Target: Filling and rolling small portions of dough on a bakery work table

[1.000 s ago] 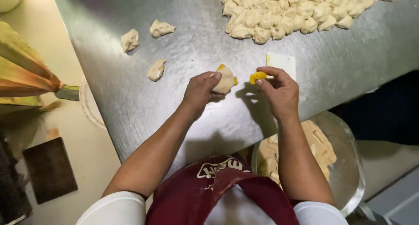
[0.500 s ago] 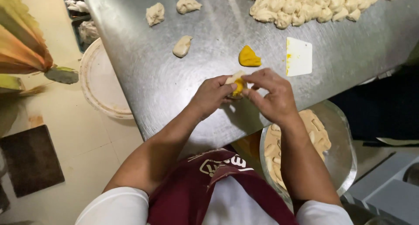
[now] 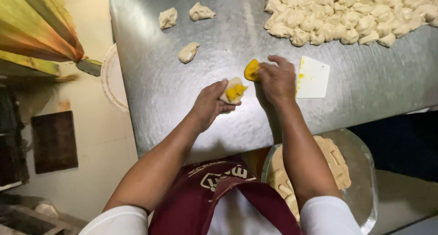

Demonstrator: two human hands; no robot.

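On steel table (image 3: 191, 107) | left hand (image 3: 211, 103) cups pale dough piece (image 3: 232, 90), yellow-filled

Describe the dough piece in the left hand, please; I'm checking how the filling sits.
The small pale dough piece with yellow filling is a soft, lumpy, cream-coloured round, opened upward. Bright yellow filling sits on its top, towards the right edge, uncovered. It rests in the left hand, cupped by fingers and thumb, just above the shiny steel table. The right hand is apart from it.
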